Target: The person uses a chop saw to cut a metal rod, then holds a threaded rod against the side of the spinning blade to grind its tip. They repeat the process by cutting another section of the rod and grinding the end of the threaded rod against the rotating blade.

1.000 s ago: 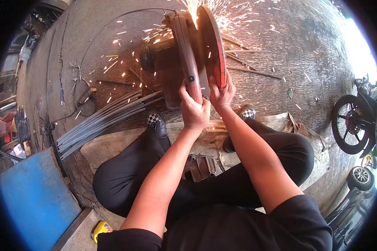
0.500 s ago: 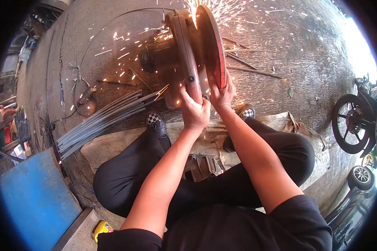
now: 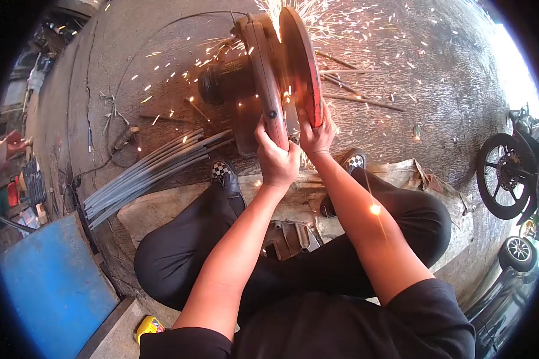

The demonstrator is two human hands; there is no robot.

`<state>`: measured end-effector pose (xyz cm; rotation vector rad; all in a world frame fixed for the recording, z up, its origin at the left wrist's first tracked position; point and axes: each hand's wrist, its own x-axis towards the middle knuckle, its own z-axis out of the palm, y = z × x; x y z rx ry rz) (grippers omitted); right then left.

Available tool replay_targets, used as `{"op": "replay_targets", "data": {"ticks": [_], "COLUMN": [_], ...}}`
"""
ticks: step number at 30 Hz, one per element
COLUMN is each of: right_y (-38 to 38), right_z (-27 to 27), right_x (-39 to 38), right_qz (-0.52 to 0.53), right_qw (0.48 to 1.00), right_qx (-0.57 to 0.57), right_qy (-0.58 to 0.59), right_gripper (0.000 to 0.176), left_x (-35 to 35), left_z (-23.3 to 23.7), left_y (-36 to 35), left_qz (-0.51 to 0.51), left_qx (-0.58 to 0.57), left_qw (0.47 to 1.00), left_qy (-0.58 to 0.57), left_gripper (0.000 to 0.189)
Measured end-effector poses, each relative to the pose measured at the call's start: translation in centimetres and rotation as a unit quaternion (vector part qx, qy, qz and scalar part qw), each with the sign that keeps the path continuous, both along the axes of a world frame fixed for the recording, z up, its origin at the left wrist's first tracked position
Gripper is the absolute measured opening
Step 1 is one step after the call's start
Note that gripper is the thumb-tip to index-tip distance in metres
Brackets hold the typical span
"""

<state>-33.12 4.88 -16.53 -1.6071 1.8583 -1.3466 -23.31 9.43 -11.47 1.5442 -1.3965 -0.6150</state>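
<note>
A cut-off saw (image 3: pixel 260 66) throws bright sparks from its upper end. My left hand (image 3: pixel 278 157) is closed around the lower end of the saw's long reddish-brown handle (image 3: pixel 266 90). Just to its right, my right hand (image 3: pixel 318 134) grips the lower end of the red-edged blade guard (image 3: pixel 308 72), with some fingers hidden behind it. The saw's dark motor (image 3: pixel 224 81) sticks out to the left. Where the sparks start, the blade and the metal under it are hard to make out.
Grey metal rods (image 3: pixel 150 170) lie in a bundle left of my feet. Thin rods (image 3: pixel 362 102) are scattered right of the saw. A blue panel (image 3: pixel 54 287), a yellow container (image 3: pixel 148 326), a motorcycle wheel (image 3: pixel 500 176) and a car (image 3: pixel 503 305) surround me. Another person's hand (image 3: pixel 9 149) shows far left.
The spark pattern has shifted, and one bright spark now shows over my right forearm. Both my hands keep their grip in nearly the same place. The other person's hand has moved slightly.
</note>
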Motion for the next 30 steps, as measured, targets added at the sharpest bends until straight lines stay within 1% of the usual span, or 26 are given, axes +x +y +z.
{"op": "replay_targets", "data": {"ticks": [4,6,7,9,13,15,18,19,21,24,27,28,30], "right_y": [0.1,0.0,0.0,0.0,0.0,0.2,0.2,0.2,0.1,0.2,0.3,0.4,0.4], "right_z": [0.1,-0.7,-0.8,-1.2,-1.0,-0.5,-0.6,-0.7,-0.9,-0.8,-0.7,-0.7,-0.9], "right_x": [-0.2,-0.4,-0.5,-0.5,-0.5,-0.6,-0.4,-0.4,-0.5,-0.3,-0.3,-0.3,-0.3], "right_qz": [0.009,0.019,0.018,0.022,0.013,0.034,0.023,0.023,0.025,0.009,0.019,0.019,0.015], "right_qw": [0.999,1.000,1.000,1.000,1.000,0.998,0.997,0.997,1.000,0.999,0.999,0.999,0.999], "right_qx": [0.022,0.006,0.006,0.013,-0.001,0.055,0.076,0.077,0.007,0.016,0.012,0.013,0.033], "right_qy": [-0.040,-0.019,-0.019,-0.002,0.005,-0.019,-0.018,-0.019,-0.004,-0.027,-0.038,-0.039,-0.034], "right_gripper": [0.043,0.057,0.057,0.059,0.060,0.060,0.060,0.060,0.060,0.059,0.059,0.059,0.059], "left_x": [0.0,0.1,0.0,-0.3,0.1,0.1,0.0,0.0,0.0,0.2,0.2,0.2,0.2], "left_z": [0.1,-0.3,-0.4,-0.4,-0.5,-0.8,-0.3,-0.3,-0.4,-0.9,-0.8,-0.8,-0.7], "left_y": [0.2,0.2,0.1,0.1,0.2,0.1,0.2,0.3,0.3,0.2,0.3,0.3,0.4], "left_qz": [-0.001,0.002,0.001,0.024,-0.003,-0.001,-0.005,-0.005,-0.003,-0.004,-0.009,-0.010,-0.010], "left_qx": [0.025,0.008,0.008,-0.018,0.010,0.000,0.026,0.026,0.024,0.009,0.008,0.008,0.011], "left_qw": [1.000,0.999,0.999,1.000,1.000,1.000,0.999,0.999,1.000,1.000,0.999,0.999,1.000], "left_qy": [-0.008,-0.050,-0.050,0.000,-0.017,-0.007,0.022,0.021,0.006,-0.017,-0.035,-0.036,0.001], "left_gripper": [0.069,0.069,0.069,0.066,0.069,0.069,0.069,0.069,0.069,0.070,0.070,0.070,0.070]}}
